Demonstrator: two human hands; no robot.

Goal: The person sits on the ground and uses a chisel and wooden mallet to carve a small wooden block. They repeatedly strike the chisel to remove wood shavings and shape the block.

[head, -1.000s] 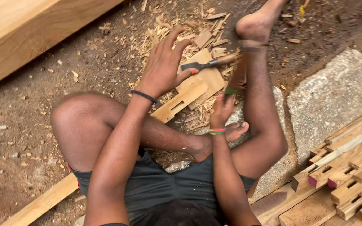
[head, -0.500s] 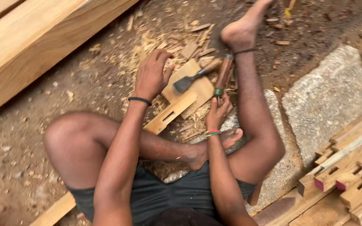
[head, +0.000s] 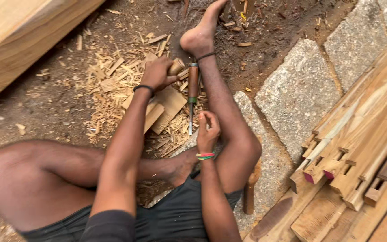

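Chisel (head: pixel 192 96) lies flat on the wood chips (head: pixel 113 76) at 12 o'clock from my curled, empty right hand (head: pixel 208 130), while my left hand (head: pixel 157 74) at 10 o'clock grips a round wooden handle (head: pixel 174 68).

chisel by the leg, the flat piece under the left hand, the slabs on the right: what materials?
Chisel: brown wooden-looking handle, slim grey shiny blade, likely steel. Flat piece below the left hand: pale raw wood, unfinished, with matching shavings around it. Slabs: grey, speckled, rough-faced, apparently granite-like stone.
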